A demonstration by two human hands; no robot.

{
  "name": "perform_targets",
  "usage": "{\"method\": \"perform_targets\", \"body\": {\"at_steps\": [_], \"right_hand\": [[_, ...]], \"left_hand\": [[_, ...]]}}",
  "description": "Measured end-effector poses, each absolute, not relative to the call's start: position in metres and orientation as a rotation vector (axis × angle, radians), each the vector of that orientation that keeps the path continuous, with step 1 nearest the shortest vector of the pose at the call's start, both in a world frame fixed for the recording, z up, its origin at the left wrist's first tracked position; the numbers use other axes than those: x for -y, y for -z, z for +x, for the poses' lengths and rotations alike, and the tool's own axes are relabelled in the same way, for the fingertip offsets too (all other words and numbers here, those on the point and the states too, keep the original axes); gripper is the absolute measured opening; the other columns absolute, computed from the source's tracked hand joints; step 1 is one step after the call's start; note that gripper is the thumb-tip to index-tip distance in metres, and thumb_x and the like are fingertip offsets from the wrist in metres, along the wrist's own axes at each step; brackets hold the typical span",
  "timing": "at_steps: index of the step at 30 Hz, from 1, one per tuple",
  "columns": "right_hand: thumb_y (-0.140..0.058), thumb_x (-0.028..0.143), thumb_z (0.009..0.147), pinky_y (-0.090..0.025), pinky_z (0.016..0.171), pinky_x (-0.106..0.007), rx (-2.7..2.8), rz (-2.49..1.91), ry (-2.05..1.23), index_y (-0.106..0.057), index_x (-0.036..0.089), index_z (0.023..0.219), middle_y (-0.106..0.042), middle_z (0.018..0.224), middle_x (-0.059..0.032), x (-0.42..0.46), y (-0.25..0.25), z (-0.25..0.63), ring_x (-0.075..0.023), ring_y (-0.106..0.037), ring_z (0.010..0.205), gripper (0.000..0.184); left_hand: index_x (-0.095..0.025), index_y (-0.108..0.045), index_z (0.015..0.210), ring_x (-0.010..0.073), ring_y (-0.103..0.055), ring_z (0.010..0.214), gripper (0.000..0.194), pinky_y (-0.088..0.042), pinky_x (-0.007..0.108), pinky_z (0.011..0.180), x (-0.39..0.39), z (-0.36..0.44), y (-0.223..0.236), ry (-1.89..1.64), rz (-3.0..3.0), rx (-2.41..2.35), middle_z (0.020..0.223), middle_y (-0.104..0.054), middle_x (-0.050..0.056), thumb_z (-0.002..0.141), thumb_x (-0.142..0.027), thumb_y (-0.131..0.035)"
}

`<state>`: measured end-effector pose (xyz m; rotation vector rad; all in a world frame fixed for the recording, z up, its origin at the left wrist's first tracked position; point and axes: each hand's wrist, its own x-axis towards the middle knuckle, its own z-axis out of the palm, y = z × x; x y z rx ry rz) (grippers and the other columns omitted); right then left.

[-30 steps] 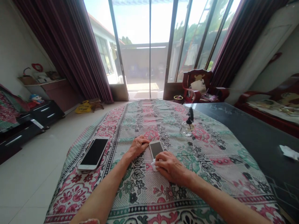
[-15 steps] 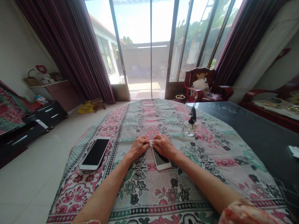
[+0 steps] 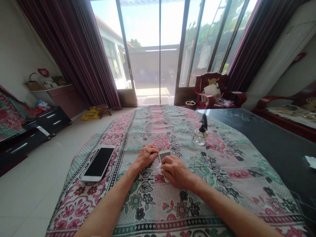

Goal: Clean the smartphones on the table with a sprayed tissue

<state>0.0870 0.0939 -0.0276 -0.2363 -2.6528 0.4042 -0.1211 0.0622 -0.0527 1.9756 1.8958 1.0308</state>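
A white smartphone (image 3: pixel 164 154) lies screen up on the flowered tablecloth (image 3: pixel 158 197), its lower part covered by my right hand. My left hand (image 3: pixel 147 155) has its fingers closed at the phone's top left corner, holding it. Bunched under the fingers of my right hand (image 3: pixel 175 170) is a white wipe (image 3: pixel 159 168), which presses on the phone's lower half. A second, larger white smartphone (image 3: pixel 99 164) with a dark screen lies to the left, on top of something thin.
A clear spray bottle with a black nozzle (image 3: pixel 202 126) stands at the right beyond my hands. Right of the cloth is a dark tabletop (image 3: pixel 256 138). A red wooden chair (image 3: pixel 211 89) and a yellow bag (image 3: pixel 89 114) are farther off.
My right hand has slid with the wipe from the phone's top edge down toward its lower end, baring the top of the screen. My left hand has stayed at the top corner.
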Motion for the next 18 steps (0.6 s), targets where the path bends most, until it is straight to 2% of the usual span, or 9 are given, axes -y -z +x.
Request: {"method": "perform_targets", "body": {"at_steps": [11, 18], "right_hand": [[-0.055, 0.026, 0.09, -0.042, 0.084, -0.034, 2.595, -0.432, -0.247, -0.069, 0.02, 0.085, -0.063, 0.092, -0.0061, -0.136, 0.035, 0.06, -0.0185, -0.055, 0.088, 0.016], [-0.054, 0.022, 0.091, -0.043, 0.084, -0.032, 2.473, -0.463, -0.318, -0.068, 0.019, 0.088, -0.062, 0.091, -0.0055, -0.143, 0.043, 0.054, -0.0177, -0.055, 0.087, 0.015]], "left_hand": [[-0.02, -0.076, 0.083, 0.0129, -0.061, 0.079, 0.017, -0.048, 0.022, 0.075, -0.062, -0.121, 0.052, -1.022, 1.995, -1.875, 0.084, -0.066, 0.003, 0.08, -0.014, -0.061], [-0.019, -0.076, 0.082, 0.012, -0.06, 0.076, 0.017, -0.047, 0.021, 0.072, -0.064, -0.124, 0.055, -1.064, 2.022, -1.838, 0.081, -0.065, 0.003, 0.079, -0.012, -0.061]]}}
